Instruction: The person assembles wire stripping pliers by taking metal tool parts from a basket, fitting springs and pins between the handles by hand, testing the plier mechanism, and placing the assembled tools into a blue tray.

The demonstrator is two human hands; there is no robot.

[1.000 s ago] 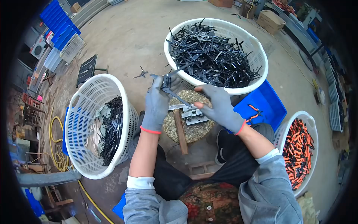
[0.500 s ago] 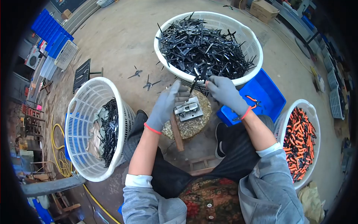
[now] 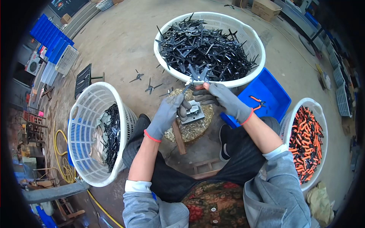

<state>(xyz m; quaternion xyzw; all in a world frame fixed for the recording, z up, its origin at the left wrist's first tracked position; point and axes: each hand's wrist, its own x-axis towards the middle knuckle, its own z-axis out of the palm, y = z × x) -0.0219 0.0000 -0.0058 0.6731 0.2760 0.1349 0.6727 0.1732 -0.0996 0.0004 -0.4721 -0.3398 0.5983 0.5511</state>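
Note:
A pair of dark metal pliers (image 3: pixel 198 75) is held up in front of the large basket, its arms spread in a V and a light spring-like part across its middle. My right hand (image 3: pixel 228 99), in a grey glove, pinches it from the right. My left hand (image 3: pixel 169 112), also gloved, has its fingers closed around a thin dark arm on the pliers' lower left side. Below the hands, a metal block fixture (image 3: pixel 197 114) sits on a round stone-like stand (image 3: pixel 190 132), partly hidden by my left fingers. A wooden-handled tool (image 3: pixel 178 137) leans against the stand.
The large white basket (image 3: pixel 258 70) ahead is heaped with dark plier parts. Another white basket (image 3: pixel 85 167) at left holds more. Orange-handled pliers (image 3: pixel 258 102) lie in a blue tray (image 3: pixel 281 95); a basket (image 3: pixel 321 114) of orange-and-black pieces stands right. Loose parts (image 3: pixel 152 86) lie on the floor.
The pliers have come up clear of the basket rim and show spread open. My left hand has closed from loosely open fingers onto them, and my right hand has shifted slightly down.

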